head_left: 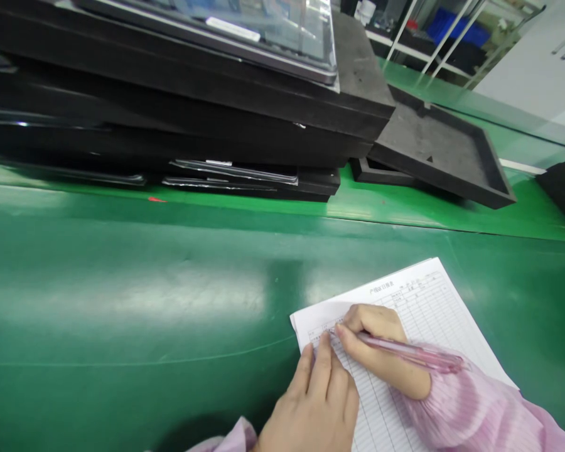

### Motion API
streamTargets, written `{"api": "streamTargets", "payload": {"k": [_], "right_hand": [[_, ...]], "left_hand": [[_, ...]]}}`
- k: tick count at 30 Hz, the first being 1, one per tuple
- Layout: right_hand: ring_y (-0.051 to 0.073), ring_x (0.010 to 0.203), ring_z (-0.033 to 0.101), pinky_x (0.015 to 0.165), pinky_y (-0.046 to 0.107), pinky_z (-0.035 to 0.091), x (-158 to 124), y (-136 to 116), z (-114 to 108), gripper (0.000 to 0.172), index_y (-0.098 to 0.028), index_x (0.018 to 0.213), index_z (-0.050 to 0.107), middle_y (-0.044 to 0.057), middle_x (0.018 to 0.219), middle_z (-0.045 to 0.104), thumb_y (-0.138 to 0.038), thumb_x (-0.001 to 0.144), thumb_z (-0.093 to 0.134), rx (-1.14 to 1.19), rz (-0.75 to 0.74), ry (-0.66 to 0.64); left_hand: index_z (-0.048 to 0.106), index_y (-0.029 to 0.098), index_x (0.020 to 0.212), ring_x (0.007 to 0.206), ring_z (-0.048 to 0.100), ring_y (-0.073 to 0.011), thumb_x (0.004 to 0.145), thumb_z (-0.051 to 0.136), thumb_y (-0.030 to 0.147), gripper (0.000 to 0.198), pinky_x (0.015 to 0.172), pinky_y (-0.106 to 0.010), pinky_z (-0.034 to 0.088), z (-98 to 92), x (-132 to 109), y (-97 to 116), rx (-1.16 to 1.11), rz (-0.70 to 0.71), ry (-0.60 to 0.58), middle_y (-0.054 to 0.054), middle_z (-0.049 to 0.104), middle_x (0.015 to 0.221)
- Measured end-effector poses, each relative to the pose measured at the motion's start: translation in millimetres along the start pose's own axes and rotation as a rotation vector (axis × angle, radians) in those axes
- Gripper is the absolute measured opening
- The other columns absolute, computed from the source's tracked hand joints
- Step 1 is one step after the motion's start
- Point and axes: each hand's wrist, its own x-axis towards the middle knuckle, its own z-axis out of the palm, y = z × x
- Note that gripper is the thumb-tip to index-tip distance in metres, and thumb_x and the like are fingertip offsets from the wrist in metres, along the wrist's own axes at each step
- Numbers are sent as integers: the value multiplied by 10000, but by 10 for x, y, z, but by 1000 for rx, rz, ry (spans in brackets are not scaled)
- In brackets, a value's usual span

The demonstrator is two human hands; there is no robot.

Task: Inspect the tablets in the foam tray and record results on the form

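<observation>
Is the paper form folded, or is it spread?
Spread: the paper form lies flat beneath the left hand, its printed grid visible.

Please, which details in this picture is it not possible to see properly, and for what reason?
All in the head view:
- Pen tip: too small and blurred, close to the left hand.
- Small print on the paper: too small to read; both hands, including the right hand, cover part of the sheet.
- Glossy panel on the black stack: cut off by the top edge.
- White cabinet: cut off by the right edge.
</observation>
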Motion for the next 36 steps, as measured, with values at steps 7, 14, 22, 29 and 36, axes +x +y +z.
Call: {"api": "streamTargets", "payload": {"k": [7, 14, 22, 29, 36], "right_hand": [[72, 480, 451, 455, 209, 340, 1, -7, 8, 284, -153, 588, 427, -14, 540, 488, -139, 845, 546, 35, 5, 28], [67, 481, 403, 465, 219, 322, -15, 18, 13, 297, -159, 593, 372, -28, 534, 436, -132, 848, 522, 4, -1, 7], [70, 480, 423, 457, 216, 329, 0, -11, 13, 300, -159, 588, 389, -22, 537, 455, -138, 852, 528, 19, 20, 28], [67, 481, 406, 467, 217, 323, -4, 4, 17, 307, -160, 593, 366, -30, 535, 431, -140, 861, 514, -11, 14, 46], [68, 475, 381, 458, 216, 311, 22, -21, 0, 310, -162, 582, 360, -28, 525, 415, -141, 850, 514, -5, 15, 31]], "left_hand": [[536, 120, 918, 1025, 594, -217, 812, 293, 196, 276, 948, -364, 302, 14, -46, 2, 4, 21, -30, -65, 625, 956], [535, 128, 943, 1057, 567, -212, 809, 335, 244, 267, 962, -358, 317, 20, -70, 2, 17, 23, -55, -65, 614, 998], [534, 123, 927, 1047, 579, -209, 806, 334, 226, 256, 959, -360, 309, 17, -73, -2, 14, 29, -57, -58, 632, 971], [541, 127, 933, 1051, 580, -218, 816, 315, 214, 269, 963, -366, 297, 26, -81, -10, 12, 50, -65, -63, 628, 974], [534, 128, 946, 1068, 568, -214, 806, 359, 262, 261, 961, -350, 324, 21, -78, -10, 15, 41, -65, -61, 622, 994]]}}
